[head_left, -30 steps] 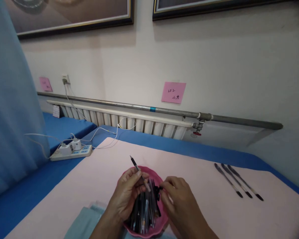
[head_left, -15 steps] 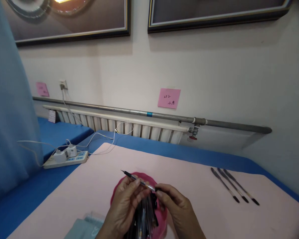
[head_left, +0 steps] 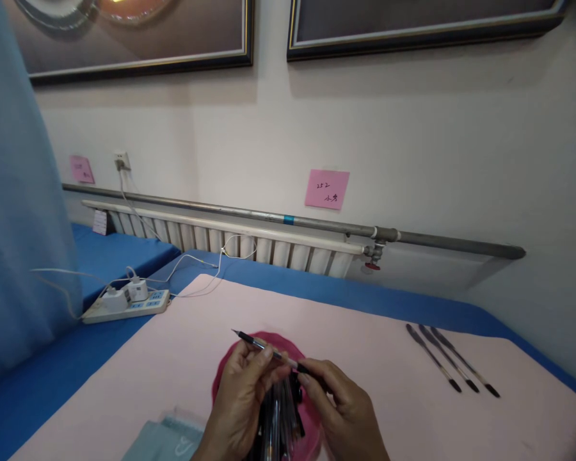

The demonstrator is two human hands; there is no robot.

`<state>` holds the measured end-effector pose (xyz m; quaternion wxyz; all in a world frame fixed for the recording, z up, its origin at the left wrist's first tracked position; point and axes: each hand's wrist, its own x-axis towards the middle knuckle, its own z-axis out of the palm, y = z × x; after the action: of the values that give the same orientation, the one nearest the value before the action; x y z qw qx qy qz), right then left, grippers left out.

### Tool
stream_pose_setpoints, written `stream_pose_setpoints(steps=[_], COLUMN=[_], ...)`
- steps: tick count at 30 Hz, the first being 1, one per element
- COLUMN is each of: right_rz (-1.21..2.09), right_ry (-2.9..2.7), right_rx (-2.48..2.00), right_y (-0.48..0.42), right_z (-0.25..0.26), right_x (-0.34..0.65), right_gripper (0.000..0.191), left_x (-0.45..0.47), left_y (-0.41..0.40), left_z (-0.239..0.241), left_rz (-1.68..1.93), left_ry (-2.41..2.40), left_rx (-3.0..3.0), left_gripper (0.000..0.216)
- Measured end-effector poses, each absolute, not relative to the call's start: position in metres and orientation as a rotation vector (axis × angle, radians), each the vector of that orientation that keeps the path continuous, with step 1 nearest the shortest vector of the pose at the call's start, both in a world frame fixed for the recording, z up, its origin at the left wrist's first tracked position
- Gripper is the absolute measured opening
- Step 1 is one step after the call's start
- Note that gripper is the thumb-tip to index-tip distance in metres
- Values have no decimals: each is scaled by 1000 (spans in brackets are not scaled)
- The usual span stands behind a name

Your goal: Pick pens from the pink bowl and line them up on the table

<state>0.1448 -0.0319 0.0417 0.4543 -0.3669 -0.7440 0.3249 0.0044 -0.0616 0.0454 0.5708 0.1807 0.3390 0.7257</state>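
Observation:
A pen [head_left: 255,342] with a clear barrel and black grip slants across both hands, its bare tip to the upper left. My left hand [head_left: 242,390] is closed around the barrel. My right hand [head_left: 343,397] pinches a black pen cap [head_left: 303,368] at the pen's rear end; the fingers partly hide it. Below the hands, a pink bowl [head_left: 221,369] with a wavy rim holds several clear and black pens [head_left: 274,419]. The left hand and wrist cover part of the bowl.
Three slender dark-ended sticks [head_left: 448,358], like pens or brushes, lie side by side on the pink sheet [head_left: 365,339]. A grey-blue packet [head_left: 160,440] lies at the near left. A power strip [head_left: 127,307] with plugs and white cables sits at the left, beside a blue curtain [head_left: 22,224].
The black cap now shows in line with the pen's rear end, and my right fingers have shifted slightly back along it. The left hand keeps its hold on the barrel.

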Motion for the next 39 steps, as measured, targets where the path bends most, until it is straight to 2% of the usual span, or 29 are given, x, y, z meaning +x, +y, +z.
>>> stream_pose_setpoints(steps=[5,11,13,16,18,23,28,31,34,39], right_rz=[589,920,988,851,748,807,686,597,508,373], right_ry=[-2021,-1920,-1887,-1959,-2015,-2081,-2099,-2171,-2237,-2237], right_rx=[-840,-1014,-1042,-1012,-986,-1002,-1024,-971,-892,-874], right_y=[-30,-34,-35,-34,-33,-33,-31,-30,-31,-31], right_z=[34,41,44,44,42,44,41,36,34,36], right_x=[148,143,142,143,145,146,146,149,151,151], right_gripper=[18,36,33,17,14,26,10,18,13,15], left_x=[5,4,5,5,5,4,3,2,1,-1], left_y=[-62,-64,-64,-64,-63,-62,-64,-64,-64,-63], left_z=[45,45,45,44,43,44,46,48,48,48], left_rz=[1686,1631,1629,1633,1630,1631,1627,1622,1630,1632], left_ry=[816,822,824,831,844,839,852,852,866,890], left_rx=[472,523,515,508,508,514,509,495,490,513], left_gripper=[20,18,18,19,20,20,22,25,26,23])
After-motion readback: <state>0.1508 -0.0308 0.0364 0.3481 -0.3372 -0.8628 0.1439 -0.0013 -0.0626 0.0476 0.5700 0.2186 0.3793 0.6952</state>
